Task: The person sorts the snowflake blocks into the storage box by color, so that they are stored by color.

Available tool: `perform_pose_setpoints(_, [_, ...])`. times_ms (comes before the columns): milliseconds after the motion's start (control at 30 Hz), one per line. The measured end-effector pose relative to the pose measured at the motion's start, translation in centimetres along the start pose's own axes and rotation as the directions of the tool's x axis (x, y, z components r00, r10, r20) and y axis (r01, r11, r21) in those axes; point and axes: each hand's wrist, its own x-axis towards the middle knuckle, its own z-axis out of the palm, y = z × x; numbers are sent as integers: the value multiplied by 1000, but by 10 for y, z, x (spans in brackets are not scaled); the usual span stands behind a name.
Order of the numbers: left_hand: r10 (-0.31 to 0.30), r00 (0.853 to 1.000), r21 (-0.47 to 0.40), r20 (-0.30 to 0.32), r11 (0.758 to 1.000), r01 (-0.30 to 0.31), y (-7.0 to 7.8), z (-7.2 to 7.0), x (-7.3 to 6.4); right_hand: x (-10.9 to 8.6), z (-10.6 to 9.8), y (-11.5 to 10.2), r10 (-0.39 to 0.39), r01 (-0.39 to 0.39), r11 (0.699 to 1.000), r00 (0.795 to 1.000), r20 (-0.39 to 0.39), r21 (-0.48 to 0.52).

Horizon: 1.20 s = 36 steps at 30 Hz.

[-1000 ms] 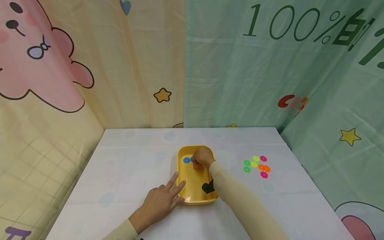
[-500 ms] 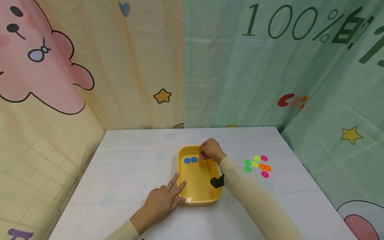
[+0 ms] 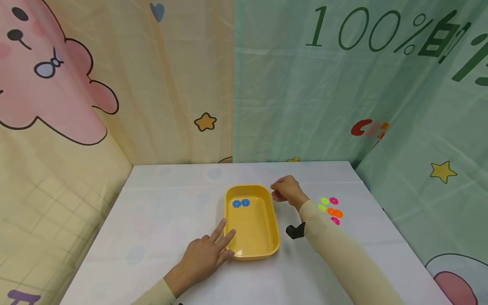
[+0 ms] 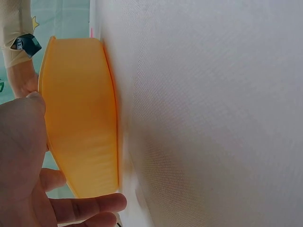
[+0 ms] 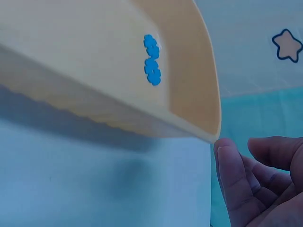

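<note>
A yellow tray (image 3: 253,237) sits on the table in front of me. Two blue flower-shaped pieces (image 3: 237,203) lie side by side near its far end; in the right wrist view the blue pieces (image 5: 152,71) lie flat on the tray's floor. My left hand (image 3: 202,259) touches the tray's near left rim, fingers spread and mostly straight. Just beyond the tray's right rim, my right hand (image 3: 290,191) hovers with bent fingers. Nothing shows between its thumb and forefinger in the right wrist view, where there is a gap.
On the table's right lie several loose flower pieces: yellow (image 3: 325,200), pink (image 3: 334,201) and orange (image 3: 331,211). The right sleeve (image 3: 339,254) covers the spot of the green ones. Printed curtains (image 3: 183,84) stand behind the table.
My right hand has lifted out of the tray and moved right, past its rim, uncovering the second blue piece. Its sleeve now covers the green pieces. The left hand has stayed put.
</note>
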Motion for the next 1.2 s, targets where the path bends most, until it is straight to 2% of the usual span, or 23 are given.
perform_pose_setpoints(433, [13,1000,1,-8,1000,-13,0,-2,0,-4,-65,39,79,-75,994,996,-40,75])
perform_pose_setpoints(533, [18,1000,6,-20,1000,-17,0,-1,0,-8,-79,48,79,-75,992,996,-36,102])
perform_pose_setpoints(700, [24,999,18,-43,1000,-24,-1,0,-1,-15,-104,59,78,-68,989,994,-73,133])
perform_pose_setpoints(1067, [15,1000,42,-23,999,-14,0,0,-1,-29,-150,85,144,-118,980,977,-159,159])
perform_pose_setpoints(1200, [24,999,52,-35,998,-22,0,0,-1,-33,-165,98,172,-144,977,967,-187,155])
